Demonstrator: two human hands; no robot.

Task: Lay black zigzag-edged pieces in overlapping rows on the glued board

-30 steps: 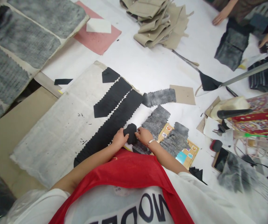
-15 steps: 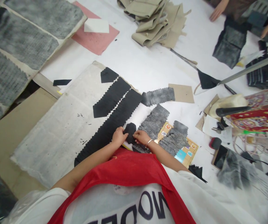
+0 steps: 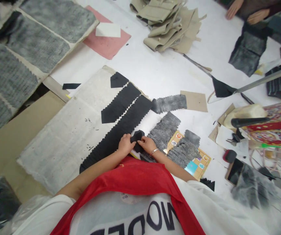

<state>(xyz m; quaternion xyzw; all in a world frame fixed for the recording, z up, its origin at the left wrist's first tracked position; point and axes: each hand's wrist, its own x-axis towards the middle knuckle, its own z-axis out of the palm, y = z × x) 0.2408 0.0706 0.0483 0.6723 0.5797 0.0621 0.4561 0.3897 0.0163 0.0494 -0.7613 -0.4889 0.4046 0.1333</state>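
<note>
A small black piece with an angular outline, perhaps leather or fabric (image 3: 138, 134), is held near my body between both hands. My left hand (image 3: 126, 144) pinches its left edge, thumb on top. On the right side, my right hand (image 3: 147, 144) grips it between thumb and fingers, a bracelet on the wrist. Left of the hands lie overlapped rows of black pieces (image 3: 122, 122) with zigzag edges on a pale board (image 3: 57, 130). Grey fuzzy-backed strips (image 3: 166, 125) rest just right of my right hand, partly over a card with coloured pictures (image 3: 204, 161).
Stacked beige pieces (image 3: 164, 23) lie at the far side. Large grey-covered boards (image 3: 39, 42) fill the upper left. A red box (image 3: 272, 130), a phone (image 3: 235, 171) and a white bottle (image 3: 248, 114) are at right. Another person's hands (image 3: 257, 16) show at the top right.
The whole view has shifted slightly right and down. My right hand's fingers have come closer to my left thumb on the black piece. The other person's hands have moved closer together.
</note>
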